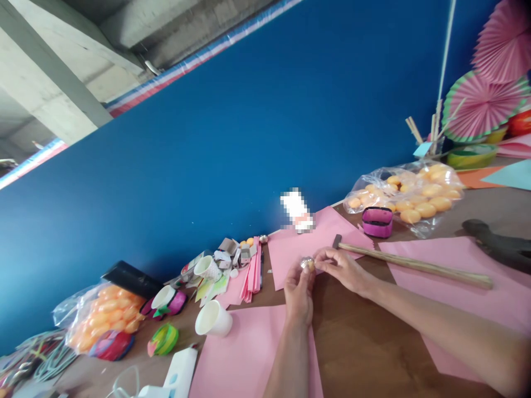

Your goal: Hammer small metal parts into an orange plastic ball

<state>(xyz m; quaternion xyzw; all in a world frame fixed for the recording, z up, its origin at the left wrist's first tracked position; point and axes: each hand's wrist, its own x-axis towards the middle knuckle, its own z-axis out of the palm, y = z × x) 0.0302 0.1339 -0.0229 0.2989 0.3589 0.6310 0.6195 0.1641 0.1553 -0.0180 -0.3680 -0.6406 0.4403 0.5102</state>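
A small shiny silver ball (307, 262) with a yellowish patch is held up over the brown table in the fingertips of my left hand (299, 296). My right hand (342, 269) is close against the ball's right side, thumb and forefinger pinched together. What lies between those fingertips is too small to make out. Just beyond my right hand, a hammer (431, 264) with a wooden handle rests across pink paper (468, 304). Another pink sheet (286, 249) lies behind both hands, and a third sheet (249, 345) is partly under my left forearm.
Left of my hands stand a white paper cup (213, 319), folded pink strips (251, 279) and a green tape roll (166, 338). Bags of orange balls (110, 312) and yellow-orange balls (429, 199) sit at either side. A blue partition (232, 143) rises behind the table.
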